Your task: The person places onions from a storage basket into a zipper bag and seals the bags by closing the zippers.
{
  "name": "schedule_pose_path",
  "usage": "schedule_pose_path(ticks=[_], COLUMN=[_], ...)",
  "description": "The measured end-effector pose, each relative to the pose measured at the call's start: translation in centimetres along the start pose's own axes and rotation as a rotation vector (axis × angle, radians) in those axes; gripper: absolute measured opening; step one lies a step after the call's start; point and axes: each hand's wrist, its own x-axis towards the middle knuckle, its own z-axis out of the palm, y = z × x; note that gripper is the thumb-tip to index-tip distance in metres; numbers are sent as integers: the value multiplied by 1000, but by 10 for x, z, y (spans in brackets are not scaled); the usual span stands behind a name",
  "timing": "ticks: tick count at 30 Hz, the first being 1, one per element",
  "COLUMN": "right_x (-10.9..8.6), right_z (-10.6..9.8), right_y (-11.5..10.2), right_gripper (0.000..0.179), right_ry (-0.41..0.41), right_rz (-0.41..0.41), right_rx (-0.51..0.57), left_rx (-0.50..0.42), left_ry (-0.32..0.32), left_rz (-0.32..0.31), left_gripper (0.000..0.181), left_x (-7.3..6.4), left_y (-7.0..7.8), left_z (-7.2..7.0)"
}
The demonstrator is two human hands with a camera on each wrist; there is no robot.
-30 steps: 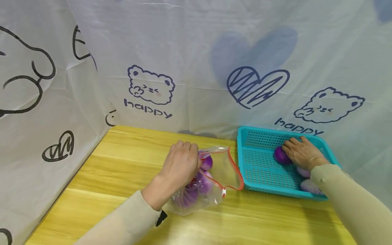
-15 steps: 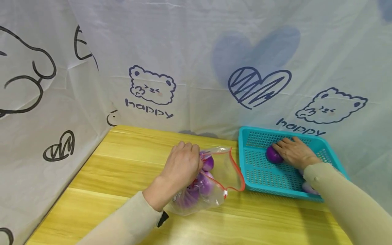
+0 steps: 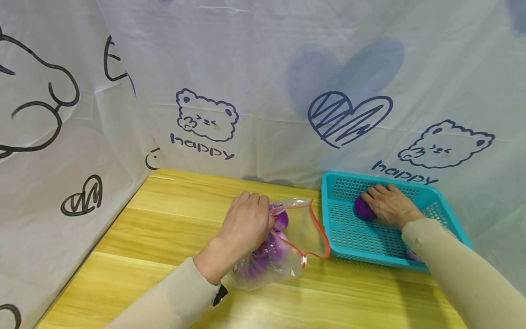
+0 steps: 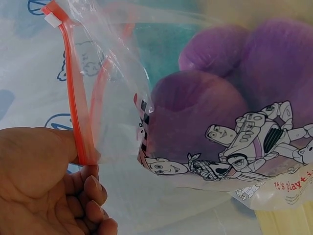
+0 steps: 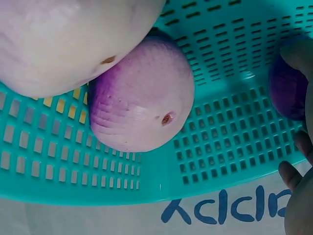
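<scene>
My left hand (image 3: 248,221) pinches the red zip edge of a clear slider bag (image 3: 287,272) between thumb and fingers. Several purple turnips (image 4: 195,115) sit inside the bag, behind its printed cartoon figures. The bag's mouth gapes toward the right, with a white slider (image 3: 304,260) at its near corner. In the blue-green basket (image 3: 328,219), my right hand (image 3: 388,205) holds a dark purple turnip (image 3: 364,208) by its side, the thumb and fingers around it. Two paler purple-and-white turnips (image 5: 146,98) lie at the basket's right end, mostly hidden by my forearm in the head view.
The basket stands on a yellow wood-grain table (image 3: 164,205), right of the bag and close to the back. A white printed cloth (image 3: 263,91) hangs behind and along the left side of the table.
My right hand has moved left across the basket together with the dark purple turnip, away from the paler ones. The left hand and bag have stayed nearly still.
</scene>
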Motion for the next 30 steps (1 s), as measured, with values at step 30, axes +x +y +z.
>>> schedule_pose_path(ticks=[30], right_x=[20], right_z=[-2], right_y=[-5], right_gripper=[90], right_ry=[206], right_rz=[11], right_rx=[16], left_rx=[-31], left_ry=[-16], left_rz=[-4], left_gripper=[22], left_x=[2], left_y=[-1], left_z=[0])
